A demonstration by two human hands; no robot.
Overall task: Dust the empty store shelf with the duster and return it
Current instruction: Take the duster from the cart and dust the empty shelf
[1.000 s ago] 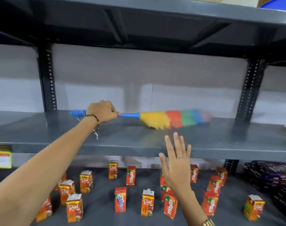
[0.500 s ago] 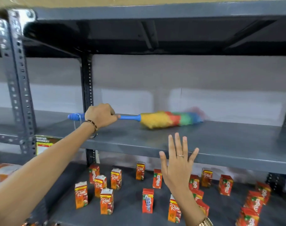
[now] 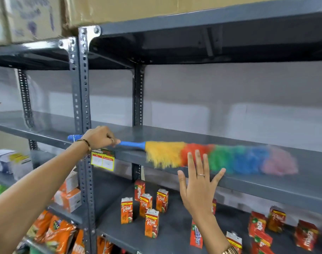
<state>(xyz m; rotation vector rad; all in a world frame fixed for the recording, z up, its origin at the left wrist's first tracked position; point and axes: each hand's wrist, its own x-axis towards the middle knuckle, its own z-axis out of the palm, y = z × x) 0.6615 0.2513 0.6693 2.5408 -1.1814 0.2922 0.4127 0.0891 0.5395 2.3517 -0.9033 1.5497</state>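
Note:
My left hand (image 3: 99, 137) is shut on the blue handle of the duster (image 3: 222, 157), whose yellow, red, green, blue and pink fluff lies blurred along the front of the bare grey shelf (image 3: 266, 140). My right hand (image 3: 198, 184) is held up flat, fingers spread, holding nothing, in front of the shelf's front edge just below the fluff. Whether it touches the edge I cannot tell.
Several red juice cartons (image 3: 151, 223) stand on the shelf below. A perforated grey upright (image 3: 82, 99) rises at the shelf's left end, with a yellow price tag (image 3: 102, 159) beside it. Cardboard boxes (image 3: 120, 8) sit on top. Orange snack packs (image 3: 57, 233) fill the lower left.
The view has swung left and closer. The duster head now sits nearer the shelf's front edge, stretched out to the right. My right hand stays raised and open.

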